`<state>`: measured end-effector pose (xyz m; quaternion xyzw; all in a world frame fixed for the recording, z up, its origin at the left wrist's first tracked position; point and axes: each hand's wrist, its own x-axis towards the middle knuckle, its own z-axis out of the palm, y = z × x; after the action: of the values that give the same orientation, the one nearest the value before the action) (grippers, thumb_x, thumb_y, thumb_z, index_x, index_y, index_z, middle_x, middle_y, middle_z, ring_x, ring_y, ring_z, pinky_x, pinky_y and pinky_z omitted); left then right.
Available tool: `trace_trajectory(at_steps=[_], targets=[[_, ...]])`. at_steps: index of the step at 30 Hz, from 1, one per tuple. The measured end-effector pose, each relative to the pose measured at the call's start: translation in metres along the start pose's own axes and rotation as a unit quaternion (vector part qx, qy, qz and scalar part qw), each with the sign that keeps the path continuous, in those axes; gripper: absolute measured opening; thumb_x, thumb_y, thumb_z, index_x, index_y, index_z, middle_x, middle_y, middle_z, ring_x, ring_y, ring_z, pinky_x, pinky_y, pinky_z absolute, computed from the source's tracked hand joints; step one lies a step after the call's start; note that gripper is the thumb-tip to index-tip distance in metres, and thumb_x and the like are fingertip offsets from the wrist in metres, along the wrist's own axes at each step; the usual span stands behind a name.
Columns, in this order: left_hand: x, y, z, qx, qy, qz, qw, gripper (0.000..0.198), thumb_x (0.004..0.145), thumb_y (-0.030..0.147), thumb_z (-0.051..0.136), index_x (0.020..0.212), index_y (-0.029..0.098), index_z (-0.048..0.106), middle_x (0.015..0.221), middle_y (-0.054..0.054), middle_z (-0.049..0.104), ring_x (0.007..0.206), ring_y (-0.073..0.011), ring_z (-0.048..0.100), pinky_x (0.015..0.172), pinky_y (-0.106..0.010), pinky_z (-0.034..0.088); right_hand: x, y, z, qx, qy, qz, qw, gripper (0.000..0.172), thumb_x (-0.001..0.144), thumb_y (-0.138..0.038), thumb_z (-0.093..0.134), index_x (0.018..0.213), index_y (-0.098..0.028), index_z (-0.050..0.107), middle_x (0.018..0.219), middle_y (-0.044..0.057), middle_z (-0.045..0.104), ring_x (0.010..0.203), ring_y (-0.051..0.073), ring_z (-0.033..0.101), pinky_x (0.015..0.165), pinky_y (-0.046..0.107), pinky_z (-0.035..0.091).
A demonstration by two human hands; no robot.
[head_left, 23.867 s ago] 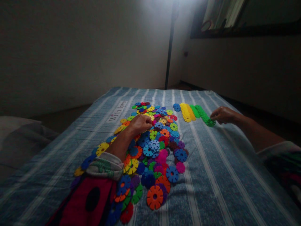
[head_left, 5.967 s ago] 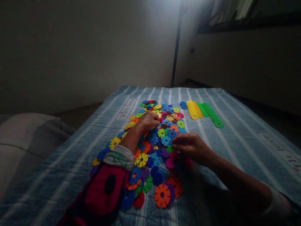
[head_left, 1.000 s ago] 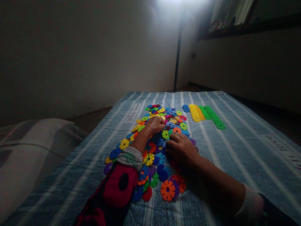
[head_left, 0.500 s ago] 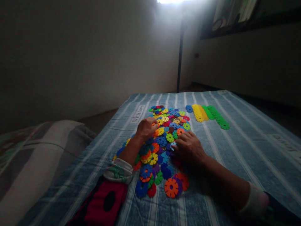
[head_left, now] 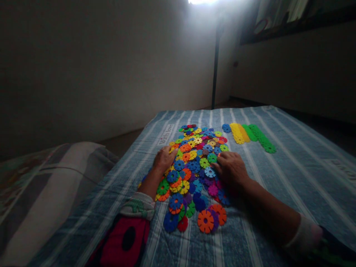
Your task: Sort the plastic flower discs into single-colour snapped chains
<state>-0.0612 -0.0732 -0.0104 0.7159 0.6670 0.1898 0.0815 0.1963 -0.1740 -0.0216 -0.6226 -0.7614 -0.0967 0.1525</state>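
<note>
Head view, one item per entry.

Bedspread (head_left: 280, 178): blue with pale stripes running away from the person; lettering "With love" (head_left: 166, 134) printed just left of the far part of the pile; a second line of lettering at the right edge, too dim to read.

Pillow (head_left: 41, 193): grey and white, left of the bedspread, near corner.

Room: dim; plain wall behind; a dark pole (head_left: 216, 70) stands upright past the far edge; a bright lamp (head_left: 201, 1) at the top.

Pile (head_left: 196, 163): flat notched discs in many colours, loose and overlapping on the middle of the bedspread; long axis runs from the person towards the far edge; an orange disc (head_left: 205, 221) at the near end.

Yellow row (head_left: 238, 134) and green row (head_left: 263, 138): overlapped discs, lying side by side right of the pile and apart from it; both slant from near-right to far-left; one blue disc (head_left: 226, 128) at their far-left end.

Left hand (head_left: 164, 158): palm down on the pile's left edge, fingers curled; whether it grips a disc cannot be told; red sleeve (head_left: 122, 237) behind.

Right hand (head_left: 230, 168): palm down on the pile's right side, fingers bent onto the discs; a grip cannot be told.
</note>
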Motion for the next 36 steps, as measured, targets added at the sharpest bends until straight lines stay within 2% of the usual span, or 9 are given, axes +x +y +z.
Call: trace_trajectory(at_steps=[6,10,14,16,18,21,27,31,36], targets=[[-0.01,0.026,0.001,-0.05,-0.009,0.018,0.999,0.05,0.087,0.043,0.043,0.121,0.011,0.058,0.124,-0.014,0.062,0.115,-0.0228,0.057,0.096,-0.03,0.043,0.003,-0.004,0.0,0.004,0.002,0.003,1.0,0.031,0.092,-0.041,0.048,0.091,-0.015,0.066,0.101,0.012,0.063,0.097,0.024,0.053,0.085,0.036,0.033],[-0.01,0.031,-0.013,-0.112,-0.036,0.051,0.992,0.048,0.087,0.045,0.04,0.113,0.012,0.063,0.116,-0.009,0.066,0.109,-0.0222,0.059,0.095,-0.029,0.044,0.007,-0.007,0.002,0.015,-0.007,0.003,1.0,0.031,0.092,-0.042,0.048,0.095,-0.016,0.065,0.102,0.012,0.062,0.098,0.025,0.052,0.084,0.037,0.033],[-0.021,0.005,-0.034,-0.093,-0.051,0.023,0.994,0.054,0.084,0.051,0.042,0.116,0.012,0.061,0.115,-0.01,0.067,0.108,-0.0246,0.06,0.093,-0.032,0.046,0.007,-0.007,0.002,0.012,-0.021,0.011,1.0,0.03,0.092,-0.04,0.046,0.094,-0.015,0.064,0.1,0.012,0.063,0.095,0.025,0.053,0.082,0.036,0.033],[-0.035,-0.015,-0.039,-0.053,-0.052,0.019,0.997,0.056,0.084,0.051,0.041,0.118,0.011,0.059,0.123,-0.013,0.062,0.115,-0.0254,0.056,0.1,-0.034,0.042,0.007,-0.007,0.002,0.009,-0.024,0.012,1.0,0.028,0.092,-0.038,0.047,0.094,-0.015,0.064,0.098,0.011,0.063,0.095,0.025,0.053,0.081,0.035,0.033],[-0.053,-0.031,-0.037,-0.022,-0.056,0.034,0.998,0.057,0.085,0.051,0.037,0.119,0.011,0.058,0.129,-0.013,0.058,0.121,-0.0249,0.052,0.106,-0.036,0.038,0.006,-0.007,0.002,0.007,-0.022,0.012,1.0,0.026,0.092,-0.036,0.048,0.093,-0.015,0.063,0.098,0.011,0.063,0.093,0.025,0.053,0.081,0.035,0.033],[-0.08,-0.039,-0.026,0.03,-0.034,0.004,0.999,0.063,0.083,0.052,0.039,0.129,0.011,0.05,0.142,-0.015,0.046,0.134,-0.0284,0.038,0.113,-0.043,0.028,0.007,-0.007,0.002,0.005,-0.02,0.01,1.0,0.026,0.092,-0.036,0.047,0.092,-0.015,0.063,0.096,0.011,0.063,0.092,0.025,0.054,0.079,0.035,0.033],[-0.099,0.0,0.003,-0.005,0.007,0.038,0.999,0.062,0.088,0.052,0.037,0.137,0.013,0.042,0.148,-0.015,0.038,0.14,-0.027,0.029,0.115,-0.045,0.025,0.006,-0.007,0.004,0.009,-0.02,0.007,1.0,0.024,0.092,-0.034,0.047,0.092,-0.016,0.063,0.096,0.01,0.063,0.091,0.024,0.054,0.078,0.034,0.032],[-0.088,0.039,0.021,-0.039,0.033,0.051,0.997,0.061,0.087,0.052,0.044,0.136,0.015,0.043,0.147,-0.016,0.038,0.139,-0.0295,0.03,0.115,-0.048,0.024,0.005,-0.006,0.007,0.015,-0.016,0.007,1.0,0.023,0.091,-0.035,0.047,0.091,-0.017,0.063,0.096,0.01,0.063,0.091,0.023,0.054,0.077,0.034,0.032],[-0.061,0.079,0.024,-0.098,-0.003,0.078,0.992,0.062,0.088,0.049,0.045,0.137,0.011,0.041,0.147,-0.018,0.039,0.139,-0.0288,0.031,0.114,-0.045,0.027,0.004,-0.006,0.005,0.012,-0.021,0.006,1.0,0.021,0.091,-0.032,0.047,0.092,-0.017,0.062,0.097,0.01,0.063,0.091,0.023,0.054,0.077,0.033,0.032]])
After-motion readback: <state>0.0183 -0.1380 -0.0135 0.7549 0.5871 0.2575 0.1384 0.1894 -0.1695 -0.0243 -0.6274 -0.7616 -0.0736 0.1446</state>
